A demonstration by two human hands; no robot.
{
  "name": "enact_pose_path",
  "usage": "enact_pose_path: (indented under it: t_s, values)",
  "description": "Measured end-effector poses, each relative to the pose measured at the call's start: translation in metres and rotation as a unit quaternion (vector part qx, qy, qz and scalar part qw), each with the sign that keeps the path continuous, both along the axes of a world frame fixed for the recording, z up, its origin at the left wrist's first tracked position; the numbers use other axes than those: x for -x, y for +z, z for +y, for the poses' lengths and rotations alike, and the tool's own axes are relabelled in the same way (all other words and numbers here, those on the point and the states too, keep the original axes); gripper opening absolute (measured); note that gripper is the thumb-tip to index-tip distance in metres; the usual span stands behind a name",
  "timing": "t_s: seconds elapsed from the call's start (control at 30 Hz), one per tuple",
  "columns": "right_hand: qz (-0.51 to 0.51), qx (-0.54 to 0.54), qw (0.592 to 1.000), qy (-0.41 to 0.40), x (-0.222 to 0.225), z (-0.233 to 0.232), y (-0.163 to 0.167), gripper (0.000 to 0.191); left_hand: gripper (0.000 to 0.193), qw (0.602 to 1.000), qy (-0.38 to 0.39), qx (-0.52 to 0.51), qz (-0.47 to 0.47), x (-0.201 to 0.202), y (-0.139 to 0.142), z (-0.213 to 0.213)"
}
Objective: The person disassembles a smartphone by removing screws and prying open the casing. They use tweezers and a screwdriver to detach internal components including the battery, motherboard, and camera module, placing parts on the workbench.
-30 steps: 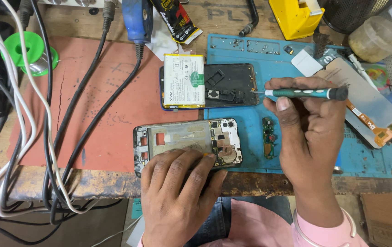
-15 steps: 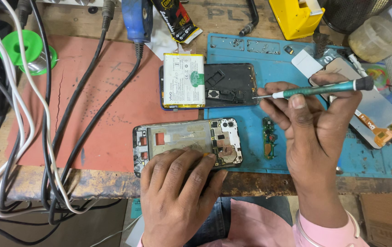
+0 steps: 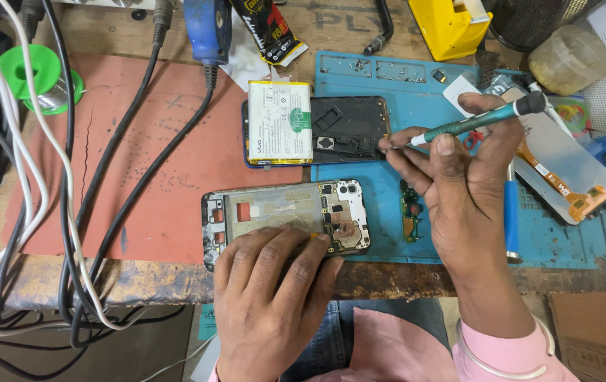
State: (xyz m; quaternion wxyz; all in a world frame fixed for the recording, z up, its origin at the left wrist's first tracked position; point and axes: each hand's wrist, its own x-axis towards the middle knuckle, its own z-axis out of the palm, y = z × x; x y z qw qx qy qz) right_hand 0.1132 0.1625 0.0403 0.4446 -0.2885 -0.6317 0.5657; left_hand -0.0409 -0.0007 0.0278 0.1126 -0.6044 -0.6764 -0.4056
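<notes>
1. The left hand [image 3: 271, 297] lies flat, fingers spread and pressing down on the near edge of the opened phone frame [image 3: 285, 216], which sits at the front of the worktop [image 3: 175, 279], half on the red mat [image 3: 154, 177] and half on the blue mat [image 3: 564, 240]. It pins the frame rather than gripping it.
2. The right hand [image 3: 462, 191] is closed around a green-handled screwdriver [image 3: 476, 122], thumb and fingers pinching the shaft near the tip — the tip meets the right edge of the black back cover [image 3: 349, 129], just beyond the frame.
3. A white battery [image 3: 279, 122] lies on the cover's left part; a small green circuit board [image 3: 409, 219] sits loose on the blue mat beside the frame.
4. By my judgement the frame is light, thin and stiff, yet fragile: the exposed board and camera parts at its right end should not be pressed. Holding it by the long side rails or the bare left part looks safest.
5. The screwdriver is slim and light — a fingertip pinch suits it.
6. Cables [image 3: 69, 212] trail across the left side.
</notes>
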Motion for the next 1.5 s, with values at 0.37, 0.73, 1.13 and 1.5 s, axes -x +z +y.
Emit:
enact_pose_path:
  t_s: [0.37,0.73,1.13,1.5]
  values:
    - [0.019,-0.008,1.0,0.002,-0.001,-0.002,-0.002,0.031,0.027,1.0,0.002,-0.001,0.001,0.0,-0.001,-0.001]
    - [0.039,-0.001,0.999,-0.009,0.004,-0.003,0.006,0.029,0.028,1.0,-0.001,-0.002,-0.003,0.0,0.0,0.0]
    - [0.049,-0.009,0.999,0.013,0.001,-0.003,0.003,0.028,0.026,1.0,-0.004,-0.008,-0.004,0.001,0.0,0.0]
    - [0.07,-0.018,0.997,0.012,0.0,-0.003,-0.003,0.03,0.025,1.0,-0.007,-0.007,-0.01,0.0,0.0,-0.001]
